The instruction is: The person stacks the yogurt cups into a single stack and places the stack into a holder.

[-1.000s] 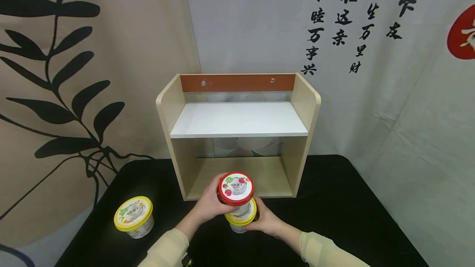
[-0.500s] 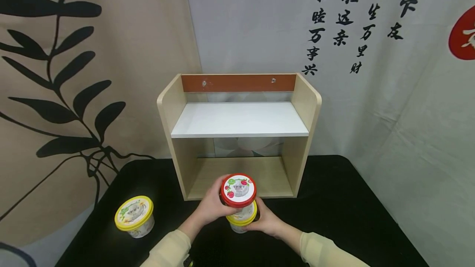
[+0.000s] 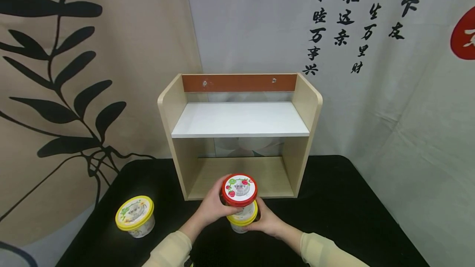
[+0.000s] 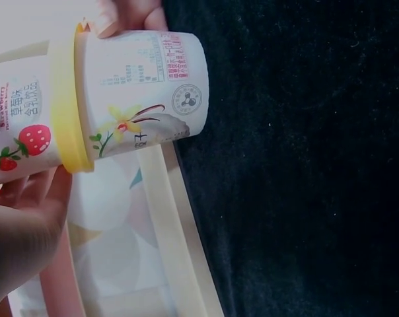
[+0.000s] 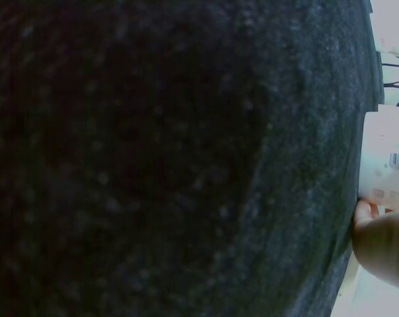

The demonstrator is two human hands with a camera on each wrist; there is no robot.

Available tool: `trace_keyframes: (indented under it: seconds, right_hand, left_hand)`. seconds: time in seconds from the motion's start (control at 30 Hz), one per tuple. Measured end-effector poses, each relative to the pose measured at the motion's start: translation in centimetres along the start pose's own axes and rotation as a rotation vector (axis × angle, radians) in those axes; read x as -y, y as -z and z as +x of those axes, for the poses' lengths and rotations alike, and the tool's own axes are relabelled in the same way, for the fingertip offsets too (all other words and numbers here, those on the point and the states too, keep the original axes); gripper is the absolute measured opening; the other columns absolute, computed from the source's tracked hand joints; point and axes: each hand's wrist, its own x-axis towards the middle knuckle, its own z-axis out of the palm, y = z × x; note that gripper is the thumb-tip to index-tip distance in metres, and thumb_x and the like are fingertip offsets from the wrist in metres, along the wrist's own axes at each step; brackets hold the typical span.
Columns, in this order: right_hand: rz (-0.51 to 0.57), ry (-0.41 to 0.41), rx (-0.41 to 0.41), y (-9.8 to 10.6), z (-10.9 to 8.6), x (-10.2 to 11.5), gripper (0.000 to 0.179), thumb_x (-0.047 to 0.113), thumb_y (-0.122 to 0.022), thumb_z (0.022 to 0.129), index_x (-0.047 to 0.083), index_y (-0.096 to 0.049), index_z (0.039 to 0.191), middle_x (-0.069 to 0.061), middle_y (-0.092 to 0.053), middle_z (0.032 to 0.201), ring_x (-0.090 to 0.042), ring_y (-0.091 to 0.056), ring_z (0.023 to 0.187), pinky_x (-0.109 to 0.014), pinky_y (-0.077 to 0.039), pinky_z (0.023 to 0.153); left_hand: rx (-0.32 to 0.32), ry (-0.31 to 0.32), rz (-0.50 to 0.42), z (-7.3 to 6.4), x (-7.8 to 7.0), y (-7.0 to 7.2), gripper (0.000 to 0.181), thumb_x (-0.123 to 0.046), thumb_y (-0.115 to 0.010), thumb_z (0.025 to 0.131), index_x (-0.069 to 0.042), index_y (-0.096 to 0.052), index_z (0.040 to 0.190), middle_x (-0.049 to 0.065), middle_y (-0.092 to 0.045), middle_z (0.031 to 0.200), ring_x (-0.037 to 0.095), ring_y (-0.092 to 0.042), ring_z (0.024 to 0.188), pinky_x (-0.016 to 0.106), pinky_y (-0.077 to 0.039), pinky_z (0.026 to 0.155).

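A tub-shaped cup with a red lid (image 3: 239, 190) and strawberry print is gripped from the left by my left hand (image 3: 213, 205). It is stacked on a white cup with a yellow lid (image 3: 243, 216), which stands on the black table. From the right, my right hand (image 3: 268, 221) holds the lower cup, thumb in front. In the left wrist view, the strawberry cup's base meets the yellow lid (image 4: 66, 99), and a vanilla flower is printed on the lower cup (image 4: 143, 92). At the right wrist view's edge, part of my right hand (image 5: 384, 244) touches a white cup wall (image 5: 384, 155).
Another yellow-lidded cup (image 3: 134, 216) stands to the left on the black table (image 3: 356, 221). Behind my hands is a two-level wooden shelf (image 3: 240, 119) with a white upper board. Printed curtains (image 3: 252, 24) hang behind it.
My left hand and the red-lidded cup have shifted slightly to the right, over the lower cup. The right hand and the lower cup have stayed almost still.
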Motion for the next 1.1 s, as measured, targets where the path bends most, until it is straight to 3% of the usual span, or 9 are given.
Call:
trace_keyframes:
  seconds: [0.6, 0.9, 1.1]
  right_hand:
    - [0.006, -0.004, 0.011, 0.0, -0.1, 0.0, 0.086, 0.006, -0.081, 0.081, 0.006, -0.025, 0.146, -0.012, -0.046, 0.135, -0.033, -0.047, 0.126, -0.057, -0.04, 0.105]
    - [0.013, 0.0, 0.01, 0.0, 0.0, -0.1, 0.085, 0.006, -0.081, 0.081, 0.006, -0.025, 0.146, -0.012, -0.047, 0.136, -0.034, -0.046, 0.127, -0.059, -0.038, 0.106]
    - [0.018, -0.009, 0.008, 0.0, 0.0, -0.1, 0.086, 0.008, -0.082, 0.081, 0.008, -0.026, 0.146, -0.011, -0.048, 0.136, -0.035, -0.046, 0.128, -0.06, -0.037, 0.105]
  left_hand:
    - [-0.002, 0.004, -0.067, -0.5, 0.5, 0.2, 0.096, -0.013, -0.088, 0.074, -0.009, -0.031, 0.151, 0.014, -0.05, 0.141, 0.033, -0.051, 0.126, 0.051, -0.045, 0.103]
    - [-0.007, 0.047, -0.037, -2.2, 1.2, 1.9, 0.091, -0.014, -0.085, 0.078, -0.007, -0.032, 0.152, 0.019, -0.049, 0.144, 0.036, -0.051, 0.128, 0.05, -0.044, 0.104]
    - [0.022, 0.057, -0.018, -3.5, 1.9, 3.6, 0.082, -0.013, -0.079, 0.085, -0.001, -0.032, 0.15, 0.021, -0.049, 0.144, 0.04, -0.049, 0.128, 0.054, -0.043, 0.104]
